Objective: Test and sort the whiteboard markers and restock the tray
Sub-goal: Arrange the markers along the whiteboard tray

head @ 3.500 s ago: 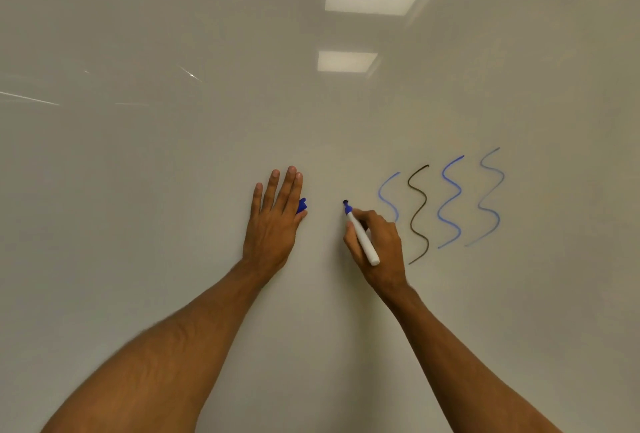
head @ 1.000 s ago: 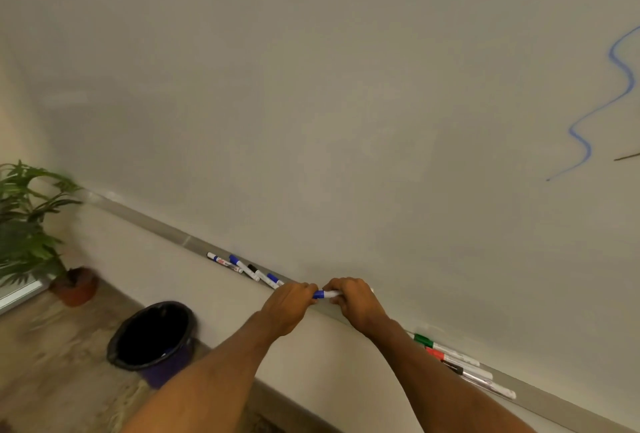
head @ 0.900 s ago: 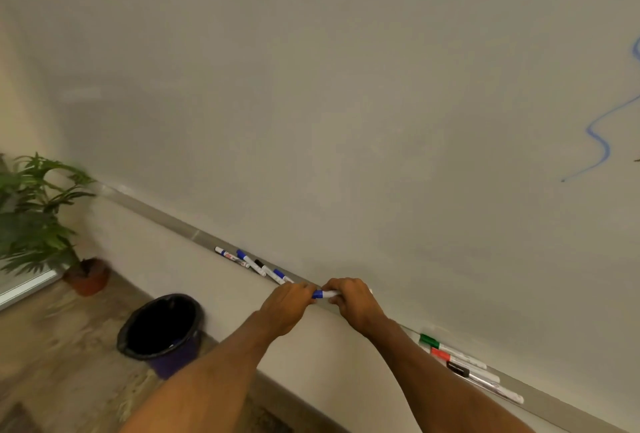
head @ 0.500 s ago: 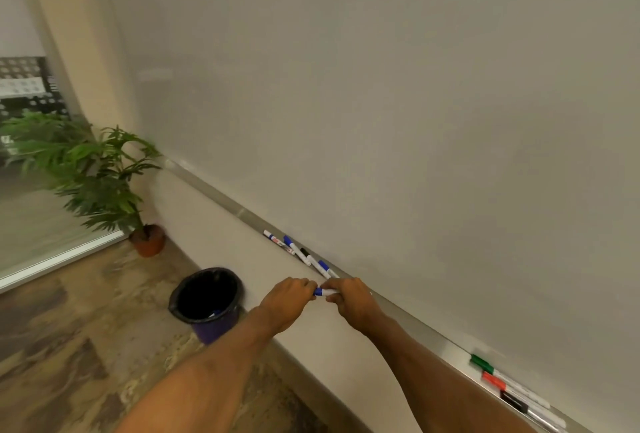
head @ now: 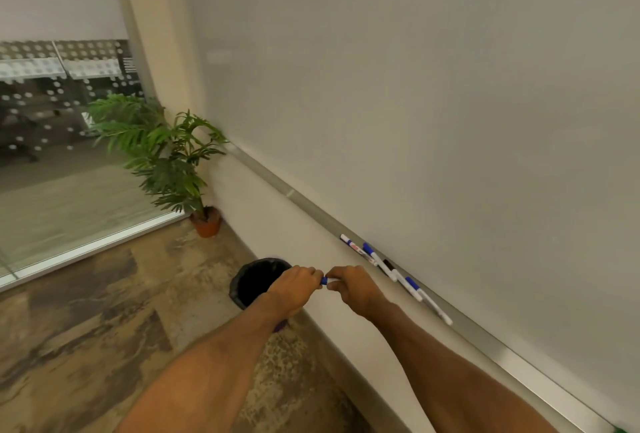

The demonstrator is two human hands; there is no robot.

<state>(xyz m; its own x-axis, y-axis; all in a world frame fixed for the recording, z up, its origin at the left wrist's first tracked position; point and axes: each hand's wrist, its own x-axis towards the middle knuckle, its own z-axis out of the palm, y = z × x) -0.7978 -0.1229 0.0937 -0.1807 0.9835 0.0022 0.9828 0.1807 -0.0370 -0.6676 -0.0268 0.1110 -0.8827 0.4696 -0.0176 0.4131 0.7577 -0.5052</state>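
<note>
Both hands hold one blue whiteboard marker [head: 326,280] between them, in front of the wall below the whiteboard. My left hand [head: 294,285] grips the blue cap end and my right hand [head: 349,285] pinches the white barrel; most of the marker is hidden by the fingers. The black bin [head: 254,280] stands on the floor just left of and below my left hand. Several markers [head: 388,268] with blue and black caps lie in a row on the metal tray [head: 491,346] to the right of my hands.
A potted plant [head: 166,162] stands in the corner by a glass partition [head: 62,162]. The whiteboard [head: 415,86] fills the upper right. A green marker tip [head: 623,429] shows at the bottom right edge. Mottled brown floor spreads to the left.
The view has swung left and down from the squiggles on the board to the tray and bin. My hands, still joined on the blue marker, have moved off the tray toward the bin.
</note>
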